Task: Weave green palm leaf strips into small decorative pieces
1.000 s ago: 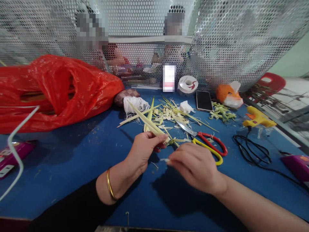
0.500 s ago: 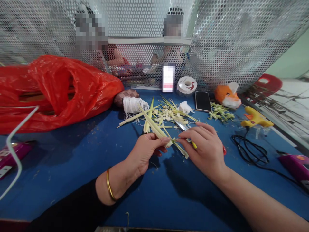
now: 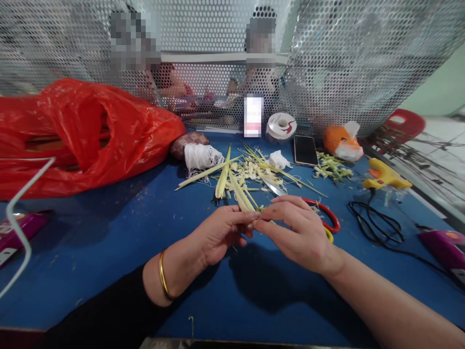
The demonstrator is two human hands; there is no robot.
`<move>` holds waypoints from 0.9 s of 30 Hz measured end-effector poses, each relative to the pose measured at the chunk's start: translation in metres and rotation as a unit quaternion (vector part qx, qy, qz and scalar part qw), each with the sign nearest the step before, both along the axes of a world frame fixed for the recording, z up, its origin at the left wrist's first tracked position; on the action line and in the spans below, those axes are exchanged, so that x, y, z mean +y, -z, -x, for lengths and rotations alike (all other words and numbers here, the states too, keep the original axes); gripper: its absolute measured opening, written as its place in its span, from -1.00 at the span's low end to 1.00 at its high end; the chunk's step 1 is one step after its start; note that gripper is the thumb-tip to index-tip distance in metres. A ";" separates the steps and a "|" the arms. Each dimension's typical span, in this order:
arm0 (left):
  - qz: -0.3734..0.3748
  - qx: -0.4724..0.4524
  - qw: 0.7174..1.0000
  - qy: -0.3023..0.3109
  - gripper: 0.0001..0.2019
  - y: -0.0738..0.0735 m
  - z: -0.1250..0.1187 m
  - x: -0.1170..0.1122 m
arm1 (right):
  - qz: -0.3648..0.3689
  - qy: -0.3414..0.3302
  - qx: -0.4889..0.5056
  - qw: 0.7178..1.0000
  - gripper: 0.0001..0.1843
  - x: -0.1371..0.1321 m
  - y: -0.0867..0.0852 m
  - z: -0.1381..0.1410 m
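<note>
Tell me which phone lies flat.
The dark-screened phone, just right of the red-marked white spool; the other phone stands upright, its screen bright.

Craft workshop, 1 glue gun (image 3: 387, 175), scissors (image 3: 334, 222)

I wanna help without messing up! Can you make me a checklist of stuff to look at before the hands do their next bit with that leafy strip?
1. Pale leaf strip held: ok, the left hand pinches its near end.
2. Right hand at the work: ok, it meets the left hand at that end.
3. What the right hand grips there: cannot tell, its own fingers hide it.
4. Scissors in full view: not ok, the right hand covers part of them.
5. Yellow glue gun away from both hands: ok, it lies off to the right.
6. Glue gun cool: cannot tell by looking.
</note>
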State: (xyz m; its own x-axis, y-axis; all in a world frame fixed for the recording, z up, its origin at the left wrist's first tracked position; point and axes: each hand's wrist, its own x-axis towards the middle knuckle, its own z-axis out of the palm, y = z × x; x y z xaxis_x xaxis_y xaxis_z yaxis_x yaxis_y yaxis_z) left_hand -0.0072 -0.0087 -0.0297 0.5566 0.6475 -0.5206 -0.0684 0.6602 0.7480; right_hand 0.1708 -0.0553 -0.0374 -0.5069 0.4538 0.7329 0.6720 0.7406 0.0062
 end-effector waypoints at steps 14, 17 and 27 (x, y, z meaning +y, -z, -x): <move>-0.064 0.016 0.998 -0.019 -0.72 -0.003 0.000 0.000 | 0.004 0.030 0.015 0.999 -0.79 -0.003 -0.004 0.002; -0.072 0.030 0.997 -0.028 -0.72 -0.004 -0.001 -0.001 | 0.001 0.024 0.012 1.000 -0.81 -0.003 -0.002 0.001; -0.169 0.066 0.981 -0.065 -0.78 -0.004 -0.004 -0.006 | 0.093 0.037 0.066 0.993 -0.84 -0.001 -0.005 0.006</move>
